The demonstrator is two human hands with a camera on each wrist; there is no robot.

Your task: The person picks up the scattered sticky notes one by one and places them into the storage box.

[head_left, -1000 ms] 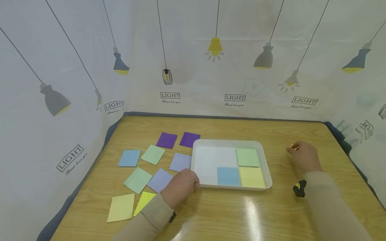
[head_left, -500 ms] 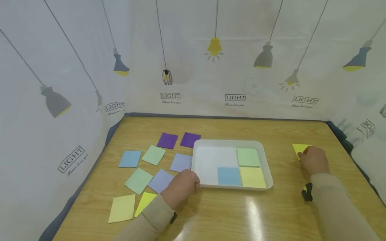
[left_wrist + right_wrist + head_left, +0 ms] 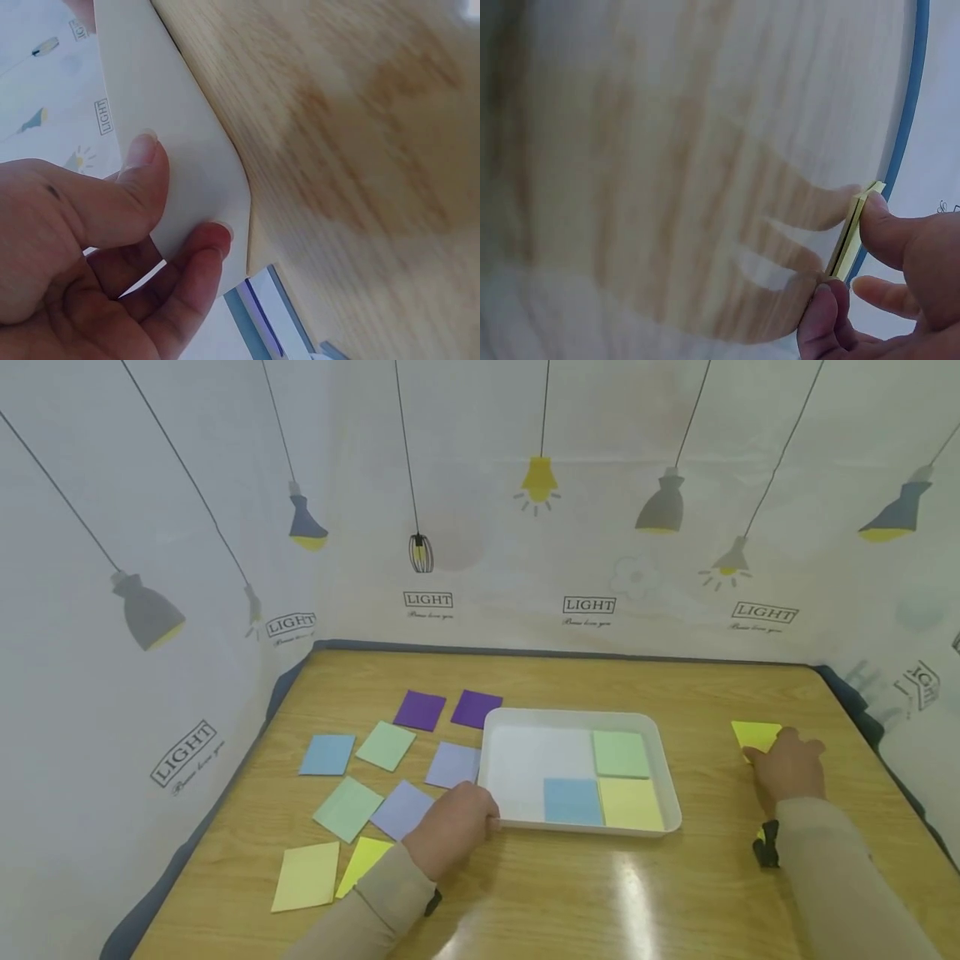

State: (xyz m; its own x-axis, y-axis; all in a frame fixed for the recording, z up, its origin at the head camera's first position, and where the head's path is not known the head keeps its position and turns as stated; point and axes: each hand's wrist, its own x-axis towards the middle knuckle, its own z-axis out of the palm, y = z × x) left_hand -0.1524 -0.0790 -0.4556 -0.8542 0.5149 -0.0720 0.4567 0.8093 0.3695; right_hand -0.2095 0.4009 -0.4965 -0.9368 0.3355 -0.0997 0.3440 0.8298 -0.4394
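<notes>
In the head view my left hand grips the near left corner of a white shallow tray. The left wrist view has thumb and fingertips against the tray's outer wall. A green sticky note pad, a blue one and a pale yellow one lie at the tray's right side. Right of the tray, my right hand is at a bright yellow sticky note pad on the table. Up close in the right wrist view, thumb and a finger hold this pad by its edges.
Left of the tray lie two purple pads, a blue pad, two green pads, two lavender pads, a pale yellow pad and a bright yellow pad. A lamp-printed curtain stands behind the wooden table.
My right hand has moved right and brought the bright yellow pad flat onto the table; its other fingers have since spread. The left hand keeps its grip on the tray.
</notes>
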